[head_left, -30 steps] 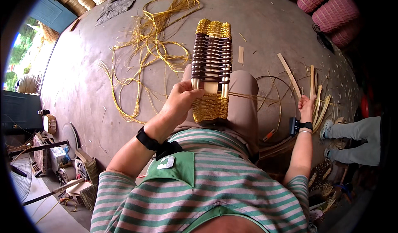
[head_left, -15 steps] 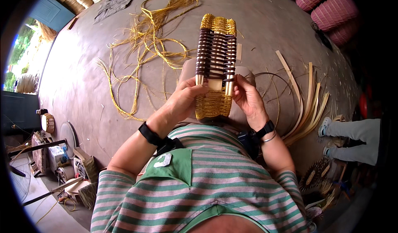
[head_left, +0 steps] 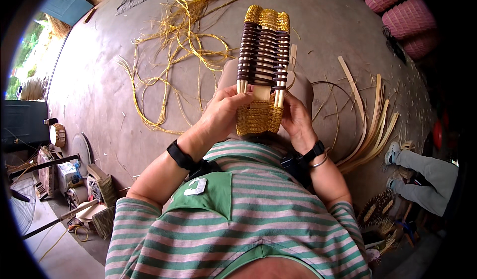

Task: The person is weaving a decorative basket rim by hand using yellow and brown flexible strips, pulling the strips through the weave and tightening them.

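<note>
A narrow woven basket (head_left: 263, 55) stands tilted between my hands, above my lap. Gold weave covers its far and near ends, dark brown strands cross the middle, and bare pale stakes show in a gap near the close end. My left hand (head_left: 222, 109) grips the left edge, thumb on the front beside the gap and the other fingers hidden behind. At the right edge, my right hand (head_left: 297, 116) is closed around the side by the lowest brown rows; its fingertips are partly hidden. A thin brown strand (head_left: 330, 84) curves out to the right of it.
Tangled gold strands (head_left: 186, 40) lie on the floor ahead, left of the basket. Pale flat strips (head_left: 370, 115) fan out on the right. Pink baskets (head_left: 410, 18) are stacked at the far right. Another person's legs (head_left: 422, 174) show at right; a fan (head_left: 22, 204) stands at left.
The basket has shifted slightly away from me and to the right in view. My right hand has turned, with its fingers tucked closer in behind the edge. The left hand keeps its grip.
</note>
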Motion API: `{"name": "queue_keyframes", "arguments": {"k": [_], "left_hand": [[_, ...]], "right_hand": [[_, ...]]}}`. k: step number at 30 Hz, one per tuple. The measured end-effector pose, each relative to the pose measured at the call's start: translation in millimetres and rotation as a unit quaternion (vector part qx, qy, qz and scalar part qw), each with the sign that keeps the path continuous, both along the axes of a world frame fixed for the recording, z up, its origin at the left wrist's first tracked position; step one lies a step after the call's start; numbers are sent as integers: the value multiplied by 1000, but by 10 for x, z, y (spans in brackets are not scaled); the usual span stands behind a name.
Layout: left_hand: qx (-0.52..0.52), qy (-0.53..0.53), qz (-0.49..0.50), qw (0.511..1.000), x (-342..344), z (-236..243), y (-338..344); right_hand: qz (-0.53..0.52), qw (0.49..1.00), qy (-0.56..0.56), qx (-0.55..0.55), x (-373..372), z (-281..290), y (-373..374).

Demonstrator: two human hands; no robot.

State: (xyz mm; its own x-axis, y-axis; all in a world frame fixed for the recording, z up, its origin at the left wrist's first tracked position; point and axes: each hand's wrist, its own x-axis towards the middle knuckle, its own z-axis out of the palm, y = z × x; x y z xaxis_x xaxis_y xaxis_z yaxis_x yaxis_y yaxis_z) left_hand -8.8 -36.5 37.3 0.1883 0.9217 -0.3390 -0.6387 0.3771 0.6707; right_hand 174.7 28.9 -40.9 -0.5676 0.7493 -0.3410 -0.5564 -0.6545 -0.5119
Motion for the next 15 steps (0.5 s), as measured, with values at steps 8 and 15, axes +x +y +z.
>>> {"name": "queue_keyframes", "arguments": {"k": [8, 15], "left_hand": [[11, -4, 7, 1000, 12, 8, -3], [14, -28, -11, 999, -53, -140, 14]], "right_hand": [[-9, 1000, -6, 14, -15, 81, 48], [7, 1000, 0, 4, 11, 69, 47]]}}
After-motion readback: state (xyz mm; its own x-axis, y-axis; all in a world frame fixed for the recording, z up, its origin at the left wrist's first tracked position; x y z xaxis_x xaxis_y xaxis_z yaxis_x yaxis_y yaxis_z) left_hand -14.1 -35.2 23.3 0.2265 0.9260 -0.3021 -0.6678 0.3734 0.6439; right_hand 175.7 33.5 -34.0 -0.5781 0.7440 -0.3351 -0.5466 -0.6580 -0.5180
